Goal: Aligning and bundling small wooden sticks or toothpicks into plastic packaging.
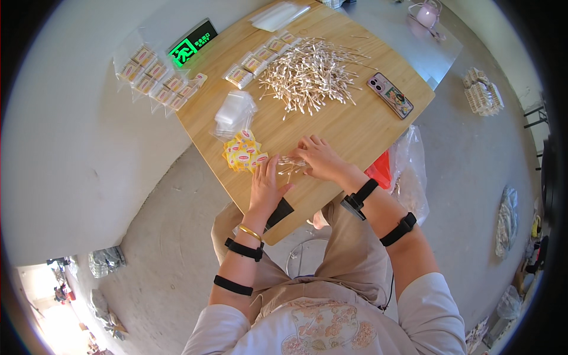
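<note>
A small bunch of cotton swabs [290,165] lies on the wooden table between my two hands. My right hand [324,161] curls its fingers and thumb over the right end of the bunch. At the left end, my left hand [266,186] has its fingers stretched out and its thumb apart, with its fingertips beside the swabs and the labels. Those yellow and white paper labels [241,152] form a loose pile just left of the swabs. A stack of clear plastic bags [235,112] sits behind the labels. Farther back spreads a big heap of loose cotton swabs [310,71].
Filled swab packets [239,76] line up left of the heap. More packets [157,77] hang near a green lit exit sign [192,44]. A phone [390,96] lies at the table's right. Clear bags [278,16] lie at the far edge, and a black flat piece [279,213] near me.
</note>
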{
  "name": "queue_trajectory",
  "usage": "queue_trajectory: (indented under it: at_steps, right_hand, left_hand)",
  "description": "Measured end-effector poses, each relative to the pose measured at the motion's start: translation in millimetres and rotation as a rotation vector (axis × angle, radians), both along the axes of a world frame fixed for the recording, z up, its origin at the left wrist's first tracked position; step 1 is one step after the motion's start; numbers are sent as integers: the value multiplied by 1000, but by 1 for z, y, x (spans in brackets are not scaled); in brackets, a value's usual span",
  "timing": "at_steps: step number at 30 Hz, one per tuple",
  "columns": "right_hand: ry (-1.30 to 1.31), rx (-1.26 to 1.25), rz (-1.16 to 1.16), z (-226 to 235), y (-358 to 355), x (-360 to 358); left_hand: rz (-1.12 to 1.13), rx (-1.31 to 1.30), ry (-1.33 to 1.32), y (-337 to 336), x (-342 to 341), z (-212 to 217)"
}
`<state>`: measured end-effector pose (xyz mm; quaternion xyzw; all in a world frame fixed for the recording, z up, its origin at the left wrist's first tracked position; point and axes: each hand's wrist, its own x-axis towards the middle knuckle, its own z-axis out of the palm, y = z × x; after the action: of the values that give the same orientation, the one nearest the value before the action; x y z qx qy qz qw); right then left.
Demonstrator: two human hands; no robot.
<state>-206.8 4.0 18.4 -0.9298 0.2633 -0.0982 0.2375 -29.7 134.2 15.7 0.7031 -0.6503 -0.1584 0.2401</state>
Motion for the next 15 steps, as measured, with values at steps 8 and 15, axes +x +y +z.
queue_trajectory:
  at_steps: [8,15]
  right_hand:
    - [-103,128,-26,-10,-12,-3]
    - [-153,217,-31,-17,-17,-7]
  left_hand:
    - [-106,-126,-99,-14,12,6]
    - [-93,-144,-92,-19,-5,-9]
